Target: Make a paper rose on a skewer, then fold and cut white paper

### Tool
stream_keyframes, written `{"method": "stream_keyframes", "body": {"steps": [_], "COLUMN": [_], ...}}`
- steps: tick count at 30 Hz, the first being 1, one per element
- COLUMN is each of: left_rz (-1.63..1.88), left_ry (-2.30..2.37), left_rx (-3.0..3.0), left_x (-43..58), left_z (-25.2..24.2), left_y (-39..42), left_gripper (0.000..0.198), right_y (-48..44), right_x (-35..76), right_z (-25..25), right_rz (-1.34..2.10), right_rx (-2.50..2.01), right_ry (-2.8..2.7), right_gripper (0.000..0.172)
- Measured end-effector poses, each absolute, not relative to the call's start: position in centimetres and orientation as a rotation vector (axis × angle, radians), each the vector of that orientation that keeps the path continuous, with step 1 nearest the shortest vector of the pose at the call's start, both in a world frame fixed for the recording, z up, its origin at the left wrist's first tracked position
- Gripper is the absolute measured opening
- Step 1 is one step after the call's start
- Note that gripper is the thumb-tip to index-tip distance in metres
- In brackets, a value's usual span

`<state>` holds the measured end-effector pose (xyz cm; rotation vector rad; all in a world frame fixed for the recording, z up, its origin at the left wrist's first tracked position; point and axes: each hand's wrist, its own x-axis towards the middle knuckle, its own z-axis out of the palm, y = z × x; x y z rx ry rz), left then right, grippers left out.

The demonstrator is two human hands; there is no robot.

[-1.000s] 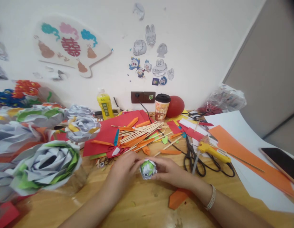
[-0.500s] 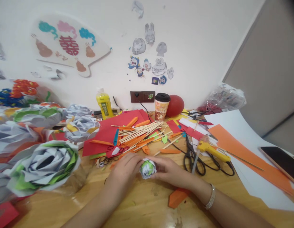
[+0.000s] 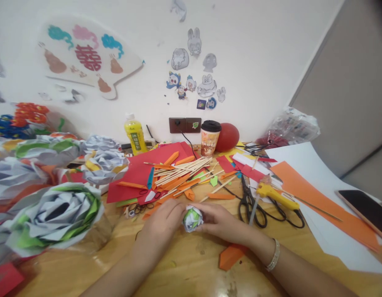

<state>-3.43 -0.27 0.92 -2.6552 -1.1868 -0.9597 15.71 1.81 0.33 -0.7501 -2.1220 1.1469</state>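
A small white and green paper flower [image 3: 192, 219] is held between my two hands, above the middle of the wooden table. My left hand [image 3: 166, 218] closes on its left side, the fingertips partly hidden behind the paper. From the other side, my right hand [image 3: 220, 222] grips it with thumb and fingers; a bracelet circles that wrist. Just beyond the hands lies a pile of wooden sticks [image 3: 183, 171] mixed with folded orange paper strips [image 3: 221, 196]. Under my right forearm sits a folded orange paper piece [image 3: 229, 258].
Large paper flowers [image 3: 57, 214] crowd the left. Black scissors [image 3: 246, 202] and a yellow glue gun [image 3: 277, 197] with its cord lie right of my hands. White sheets [image 3: 326, 243], orange paper [image 3: 320, 202] and a phone [image 3: 365, 210] are farther right. A bottle [image 3: 135, 136] and cup [image 3: 209, 140] stand behind.
The left hand's fingers have shifted slightly against the flower's edge. The right hand and the flower stay almost where they were; the whole view moves only a little.
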Motion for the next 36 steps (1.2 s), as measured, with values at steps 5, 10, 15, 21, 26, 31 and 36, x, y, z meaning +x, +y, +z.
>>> {"method": "stream_keyframes", "body": {"steps": [5, 10, 15, 21, 26, 31, 36], "left_rz": [-0.955, -0.894, -0.816, -0.817, -0.879, -0.921, -0.931], "left_ry": [-1.143, -1.14, -1.163, -1.158, -1.223, -1.074, -0.99], "left_rx": [-2.647, -2.662, -2.687, -2.653, -2.544, -2.455, -2.425], "left_x": [-3.55, -3.71, -3.54, -3.44, -3.62, -3.48, -3.32], "left_z": [0.9, 0.81, 1.2, 0.97, 0.71, 1.18, 1.57], "left_y": [-0.29, -0.26, -0.47, -0.44, -0.29, -0.48, -0.63], "left_gripper": [0.015, 0.019, 0.02, 0.02, 0.013, 0.02, 0.025], "right_y": [1.78, 1.87, 1.88, 1.78, 1.74, 1.67, 1.69], "right_x": [15.65, 15.64, 15.64, 15.51, 15.57, 15.53, 15.48], "right_z": [0.47, 0.39, 0.52, 0.64, 0.63, 0.74, 0.73], "right_rz": [1.158, 1.137, 1.139, 1.161, 1.161, 1.127, 1.14], "right_rx": [-0.758, -0.758, -0.743, -0.743, -0.742, -0.742, -0.741], "right_ry": [-2.123, -2.14, -2.145, -2.148, -2.142, -2.159, -2.169], "right_gripper": [0.048, 0.049, 0.047, 0.044, 0.048, 0.048, 0.045]}}
